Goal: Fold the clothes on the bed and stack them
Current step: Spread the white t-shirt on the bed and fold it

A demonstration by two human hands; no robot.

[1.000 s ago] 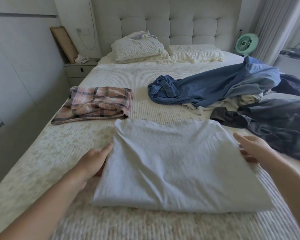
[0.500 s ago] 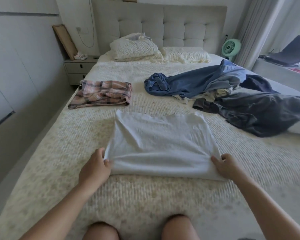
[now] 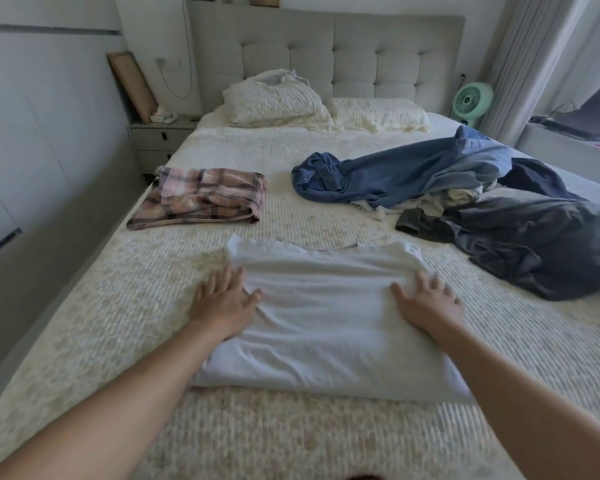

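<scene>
I see both hands flat on the white shirt [image 3: 326, 327], which lies on the near middle of the bed [image 3: 84, 341]. Left hand [image 3: 222, 299] has fingers spread and straight, palm down on the shirt's left edge, thumb lying on the cloth and the outer fingers reaching over onto the bedspread. Right hand [image 3: 426, 301] is likewise spread, pressing on the shirt's right part near the folded-over edge. Neither hand curls round anything. The shirt's near half is doubled over toward the far side; the neckline [image 3: 323, 247] shows past the fold at the far edge.

Far left of the shirt, apart from it, lies the plaid shirt [image 3: 201, 199], folded. Far right is a loose heap: blue shirt [image 3: 395, 178] on top and stretching left, pale clothes [image 3: 461, 195] under it, dark garment [image 3: 534, 244] nearer and right, spread out crumpled. The heap is well apart from the white shirt.

Two pillows [image 3: 274, 102] sit at the headboard [image 3: 326, 53]. Nightstand [image 3: 160, 136] at far left, green fan [image 3: 471, 100] at far right beside the curtain [image 3: 520, 64].
</scene>
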